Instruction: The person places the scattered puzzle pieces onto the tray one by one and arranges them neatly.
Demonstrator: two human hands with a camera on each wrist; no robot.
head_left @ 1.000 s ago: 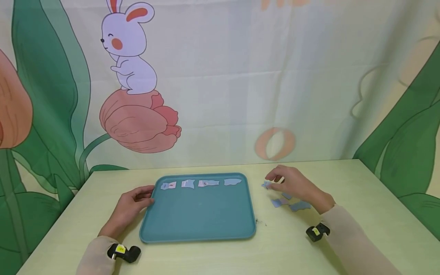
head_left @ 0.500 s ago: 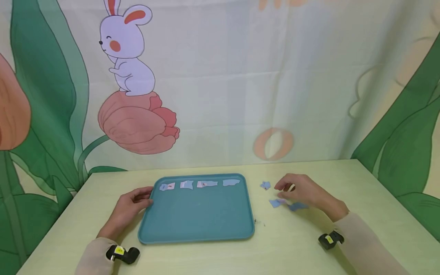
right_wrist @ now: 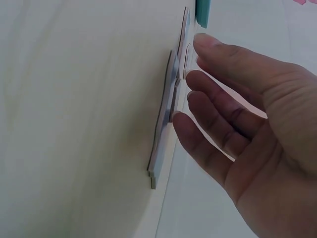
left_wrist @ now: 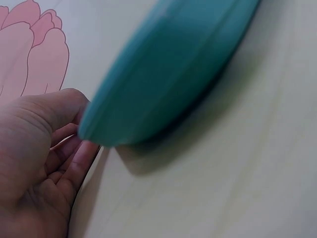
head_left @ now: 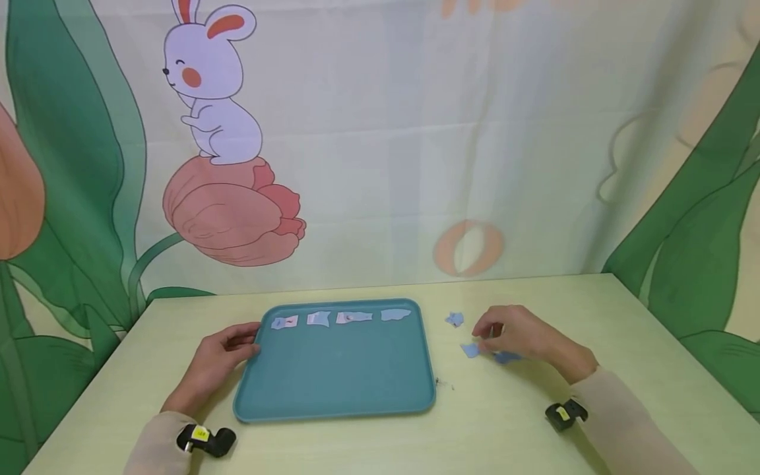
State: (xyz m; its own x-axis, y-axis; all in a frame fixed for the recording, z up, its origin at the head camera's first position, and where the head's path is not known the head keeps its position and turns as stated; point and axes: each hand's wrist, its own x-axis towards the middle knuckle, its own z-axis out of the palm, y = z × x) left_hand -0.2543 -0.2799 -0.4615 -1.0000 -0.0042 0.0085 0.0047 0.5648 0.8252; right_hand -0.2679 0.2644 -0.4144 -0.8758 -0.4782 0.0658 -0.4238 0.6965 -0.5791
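My left hand (head_left: 216,359) is at the left edge of a teal tray (head_left: 335,369). In the left wrist view, the thumb and fingers of that hand (left_wrist: 42,144) pinch the tray's rim (left_wrist: 106,119). Right of the tray, my right hand (head_left: 519,333) is low over several flat, irregular blue puzzle pieces. One piece (head_left: 470,350) lies by its fingertips, and another (head_left: 506,357) is partly hidden beneath the hand. The right wrist view has its fingers loosely bent and spread beside overlapping pieces (right_wrist: 164,119). Whether they touch is unclear.
Along the tray's far side lies a row of several puzzle pieces (head_left: 354,317). A separate piece (head_left: 454,319) sits on the pale table (head_left: 368,448) past the tray's right edge. A printed curtain (head_left: 356,165) hangs behind the table.
My right hand has let go of a small piece, now lying on the table, and shifted right and nearer toward the other pieces. The left hand still holds the tray's edge.
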